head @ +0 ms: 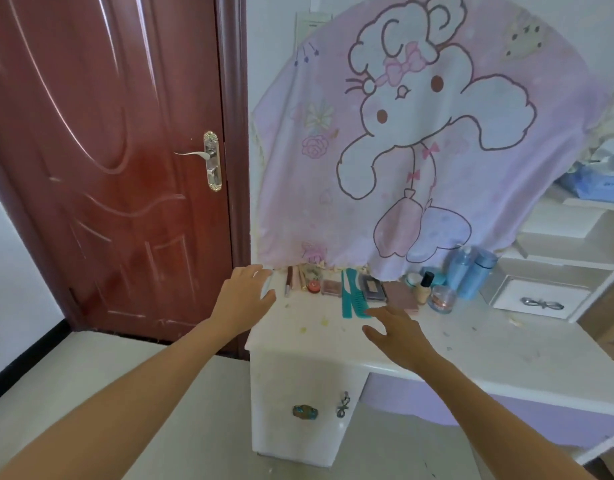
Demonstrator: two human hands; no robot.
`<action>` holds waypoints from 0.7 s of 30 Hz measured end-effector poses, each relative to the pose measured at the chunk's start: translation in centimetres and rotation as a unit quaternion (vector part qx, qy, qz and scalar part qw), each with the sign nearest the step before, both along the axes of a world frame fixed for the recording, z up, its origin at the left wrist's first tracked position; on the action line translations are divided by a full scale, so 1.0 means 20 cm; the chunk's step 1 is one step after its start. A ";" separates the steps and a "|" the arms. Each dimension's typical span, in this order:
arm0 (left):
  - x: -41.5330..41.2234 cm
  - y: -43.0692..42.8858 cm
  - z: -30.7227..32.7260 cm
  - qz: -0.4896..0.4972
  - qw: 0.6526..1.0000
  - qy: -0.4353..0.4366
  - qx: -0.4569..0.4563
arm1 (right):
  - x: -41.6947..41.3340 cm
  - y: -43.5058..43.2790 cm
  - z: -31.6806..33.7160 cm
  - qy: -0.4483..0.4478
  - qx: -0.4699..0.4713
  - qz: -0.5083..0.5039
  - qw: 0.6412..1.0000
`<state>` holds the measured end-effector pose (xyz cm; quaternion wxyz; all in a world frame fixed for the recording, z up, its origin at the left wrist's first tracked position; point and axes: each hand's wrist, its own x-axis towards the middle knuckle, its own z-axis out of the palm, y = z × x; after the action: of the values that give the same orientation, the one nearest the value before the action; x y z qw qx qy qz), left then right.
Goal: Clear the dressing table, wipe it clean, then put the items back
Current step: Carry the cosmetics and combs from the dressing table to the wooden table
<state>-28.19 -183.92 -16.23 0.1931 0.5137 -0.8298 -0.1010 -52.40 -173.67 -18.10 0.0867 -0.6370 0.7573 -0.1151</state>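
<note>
Fingers of both hands are spread and hold nothing. The left hand (244,299) is over the table's (489,351) rear left corner, the right hand (399,332) just short of the combs (350,296). Cosmetics line the rear edge, bottles (471,271) rightward, so clearing looks about to start.

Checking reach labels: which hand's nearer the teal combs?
Right. The right hand is at the near end of the teal combs; the left hand is farther, to their left.

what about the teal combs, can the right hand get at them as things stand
Probably yes: the right hand is open with fingertips by the near end of the combs, and nothing lies on them.
</note>
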 end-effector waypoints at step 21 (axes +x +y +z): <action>-0.51 -1.03 -0.77 0.081 0.954 0.080 0.278 | -0.02 -1.31 -0.54 -0.113 0.118 -0.040 0.986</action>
<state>-38.39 -204.51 -31.60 0.1159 0.6028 -0.7061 -0.3529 -52.77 -199.91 -28.96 0.2413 -0.5748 0.7755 -0.0997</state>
